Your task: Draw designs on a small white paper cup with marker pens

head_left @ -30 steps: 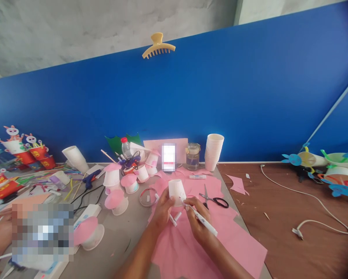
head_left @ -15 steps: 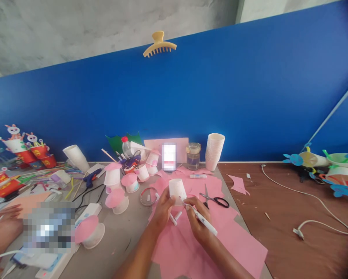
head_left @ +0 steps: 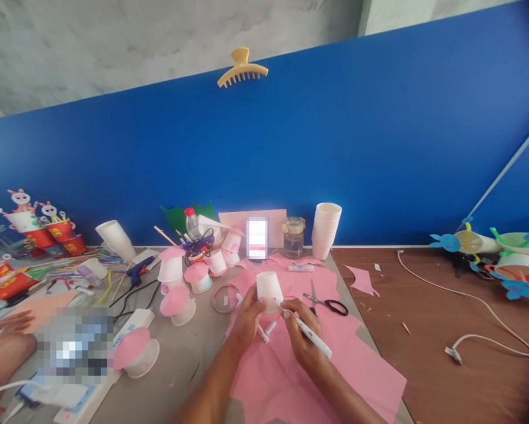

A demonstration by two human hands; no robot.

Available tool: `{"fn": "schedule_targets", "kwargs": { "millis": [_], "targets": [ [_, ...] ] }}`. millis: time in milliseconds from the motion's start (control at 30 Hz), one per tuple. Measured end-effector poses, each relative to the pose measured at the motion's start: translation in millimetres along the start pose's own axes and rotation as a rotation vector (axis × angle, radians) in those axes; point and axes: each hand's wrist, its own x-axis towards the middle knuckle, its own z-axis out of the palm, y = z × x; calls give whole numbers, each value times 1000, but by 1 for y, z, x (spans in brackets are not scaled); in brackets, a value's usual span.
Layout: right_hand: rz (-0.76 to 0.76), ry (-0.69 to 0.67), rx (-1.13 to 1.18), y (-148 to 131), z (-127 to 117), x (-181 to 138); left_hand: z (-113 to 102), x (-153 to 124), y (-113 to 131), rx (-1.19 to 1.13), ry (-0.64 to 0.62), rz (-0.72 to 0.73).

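Observation:
My left hand [head_left: 248,321] grips an upturned white paper cup [head_left: 268,290] by its lower side, above sheets of pink paper [head_left: 290,365]. My right hand [head_left: 300,338] is closed on a white marker pen [head_left: 308,334]; the pen's tip rests against the cup's lower right edge. Two small white paper rolls [head_left: 266,331] lie between my hands on the pink paper.
Black-handled scissors [head_left: 328,304] lie right of my hands. A stack of white cups [head_left: 325,231], a glass jar [head_left: 293,237] and pink-topped cups [head_left: 176,306] stand behind and left. Another person's hand [head_left: 2,347] is at far left. A white cable [head_left: 467,318] crosses the brown table.
My hands and the cup have stayed almost still; the pen has shifted very slightly. The other person's hand at far left has moved a little.

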Motion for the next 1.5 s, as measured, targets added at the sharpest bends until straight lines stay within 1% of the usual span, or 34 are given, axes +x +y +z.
{"fn": "schedule_targets", "kwargs": {
  "millis": [300, 500, 733, 967, 1200, 1367, 1500],
  "targets": [
    [2, -29, 16, 0, 1, 0, -1, -1, 0, 9, -16, -3],
    [53, 9, 7, 0, 0, 2, 0, 0, 0, 16, 6, -2],
    [55, -35, 16, -1, -1, 1, 0, 0, -1, 12, 9, -7],
    [100, 47, 6, 3, 0, 1, -2, 1, -3, 14, 4, 6],
    [124, -8, 57, 2, -1, 1, -1, 1, -1, 22, 25, 6],
    [152, 40, 66, 5, 0, 1, -2, 1, -3, 18, 12, -1],
    [163, 40, 70, 8, 1, 1, -3, 2, -5, 29, 19, 5]
  ]
}}
